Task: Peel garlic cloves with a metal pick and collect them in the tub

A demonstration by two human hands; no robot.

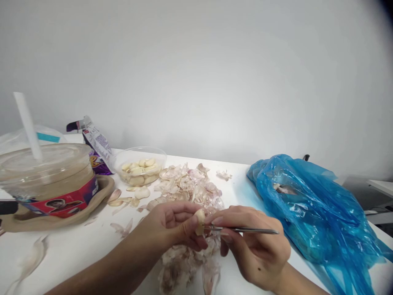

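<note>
Between thumb and fingers, my left hand (178,227) pinches a pale garlic clove (200,221). My right hand (254,241) grips a thin metal tool (248,230), whose tip meets the clove's right side. Just what kind of tool it is, I cannot tell. Beneath and behind both hands spreads a pile of papery garlic skins (196,186). Peeled cloves lie in a clear round bowl (116,166) behind my left hand, and several cloves and skin pieces rest on the table in front of it.
At the left, a large lidded drink cup (61,174) with a white straw sits in a cardboard holder (106,188). A purple snack packet (100,145) leans beside the bowl. On the right lies a blue plastic bag (310,209). The white table (76,250) meets a plain wall.
</note>
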